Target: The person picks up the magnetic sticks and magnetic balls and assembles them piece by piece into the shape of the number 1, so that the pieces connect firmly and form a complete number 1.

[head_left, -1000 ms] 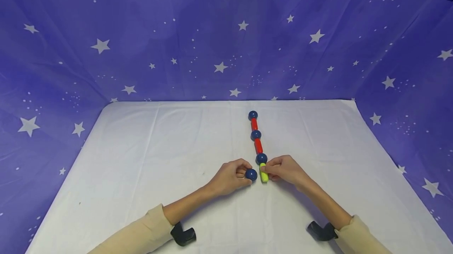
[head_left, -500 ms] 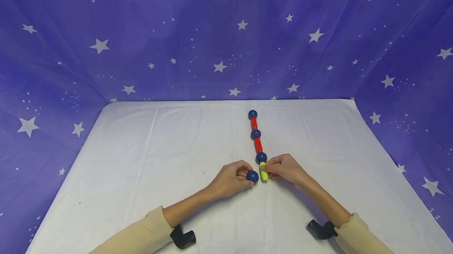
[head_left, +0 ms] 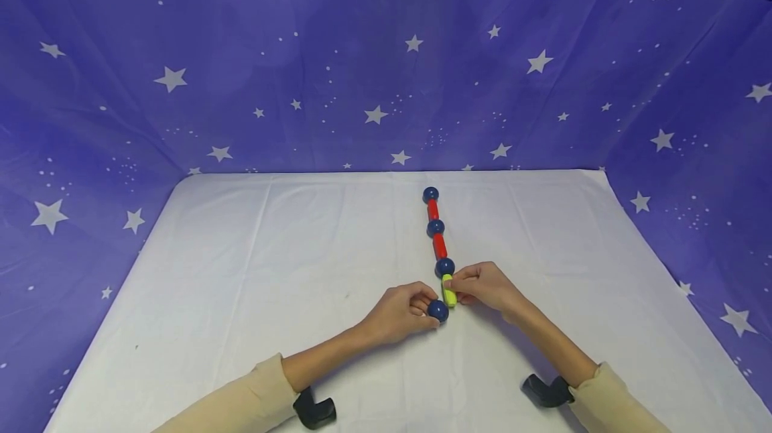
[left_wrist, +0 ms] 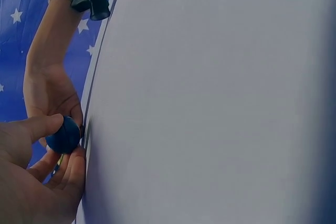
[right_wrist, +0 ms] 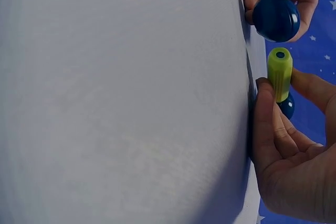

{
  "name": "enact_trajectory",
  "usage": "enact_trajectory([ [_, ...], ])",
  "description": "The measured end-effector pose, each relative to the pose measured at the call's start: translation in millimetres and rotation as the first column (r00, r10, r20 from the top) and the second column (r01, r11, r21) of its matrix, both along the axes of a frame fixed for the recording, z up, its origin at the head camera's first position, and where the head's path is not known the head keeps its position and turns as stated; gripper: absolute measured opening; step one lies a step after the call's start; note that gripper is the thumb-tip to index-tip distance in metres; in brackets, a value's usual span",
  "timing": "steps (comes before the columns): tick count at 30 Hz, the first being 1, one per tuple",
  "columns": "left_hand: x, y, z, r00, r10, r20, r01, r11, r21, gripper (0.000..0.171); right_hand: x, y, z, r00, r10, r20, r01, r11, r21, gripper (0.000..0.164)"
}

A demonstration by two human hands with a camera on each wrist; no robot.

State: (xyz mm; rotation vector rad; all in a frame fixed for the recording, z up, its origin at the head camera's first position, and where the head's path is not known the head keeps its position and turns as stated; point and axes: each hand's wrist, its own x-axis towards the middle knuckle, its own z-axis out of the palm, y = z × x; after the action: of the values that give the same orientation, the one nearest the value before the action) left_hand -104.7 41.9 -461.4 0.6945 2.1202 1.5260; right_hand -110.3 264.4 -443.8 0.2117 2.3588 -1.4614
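Observation:
My left hand [head_left: 398, 314] pinches a dark blue ball [head_left: 437, 311] between thumb and fingers; in the right wrist view this ball [right_wrist: 276, 18] is just off the free end of a yellow-green rod [right_wrist: 280, 73]. That rod [head_left: 449, 291] is pinched by my right hand [head_left: 487, 290], its far end at the nearest blue ball [head_left: 445, 267] of a chain. Beyond it the chain runs away from me: a red rod [head_left: 440, 246], a blue ball [head_left: 435, 227], another red rod [head_left: 433, 210] and a blue ball [head_left: 431, 194] at the far end. A small dark socket shows in the yellow-green rod's end.
A white cloth [head_left: 289, 245] covers the table. Purple curtains [head_left: 338, 71] with white stars stand behind and at both sides. Black curved wrist pieces [head_left: 315, 410] sit beneath each forearm, near the beige cuffs.
My left hand has moved slightly right and toward me with its blue ball, which is now close to the rod's near end. My right hand keeps its hold on the yellow-green rod, nearly unmoved.

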Motion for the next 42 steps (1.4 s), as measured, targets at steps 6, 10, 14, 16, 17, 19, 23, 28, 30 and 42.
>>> enact_trajectory([
  [6,2.1,3.0,1.0,1.000,0.004,0.010,-0.004,1.000,0.005,0.028,-2.0,0.0,-1.1,1.000,0.014,-0.016,-0.014,1.000,-0.007,0.026],
  [10,2.5,4.3,1.5,1.000,0.001,0.016,-0.001,1.000,0.008,0.028,-3.1,-0.4,-1.7,0.999,0.028,-0.026,-0.028,1.000,-0.013,0.026],
  [14,2.6,6.0,0.7,1.000,-0.009,0.014,0.008,1.000,0.021,0.028,-4.0,-0.3,-2.3,0.999,0.027,-0.027,-0.028,0.999,-0.022,0.026],
  [16,2.5,7.3,0.3,1.000,-0.013,0.011,0.013,1.000,0.028,0.029,-4.3,-0.2,-2.5,0.999,0.025,-0.025,-0.026,0.999,-0.026,0.026],
  [17,2.4,7.9,0.1,1.000,-0.015,0.008,0.014,0.999,0.029,0.029,-4.5,0.0,-2.5,0.999,0.026,-0.024,-0.026,0.999,-0.026,0.026],
  [19,2.3,9.2,-0.3,1.000,-0.017,0.006,0.017,0.999,0.031,0.029,-4.8,-0.1,-2.6,0.999,0.028,-0.024,-0.028,0.999,-0.029,0.026],
  [23,2.4,11.4,-0.3,1.000,-0.020,0.005,0.020,0.999,0.038,0.029,-5.4,0.2,-2.6,0.999,0.030,-0.023,-0.030,0.999,-0.032,0.026],
  [28,2.7,12.9,0.3,1.000,-0.021,0.001,0.021,0.998,0.056,0.028,-5.8,0.5,-2.7,1.000,0.023,-0.014,-0.024,0.999,-0.035,0.026],
  [30,2.8,13.3,0.5,1.000,-0.022,-0.004,0.023,0.998,0.064,0.028,-5.8,0.4,-2.9,1.000,0.021,-0.011,-0.021,0.999,-0.033,0.026],
  [42,2.8,14.9,-1.7,1.000,-0.005,-0.015,0.006,0.996,0.090,0.024,-5.0,-0.8,-4.8,1.000,0.007,-0.025,-0.007,1.000,-0.011,0.027],
])
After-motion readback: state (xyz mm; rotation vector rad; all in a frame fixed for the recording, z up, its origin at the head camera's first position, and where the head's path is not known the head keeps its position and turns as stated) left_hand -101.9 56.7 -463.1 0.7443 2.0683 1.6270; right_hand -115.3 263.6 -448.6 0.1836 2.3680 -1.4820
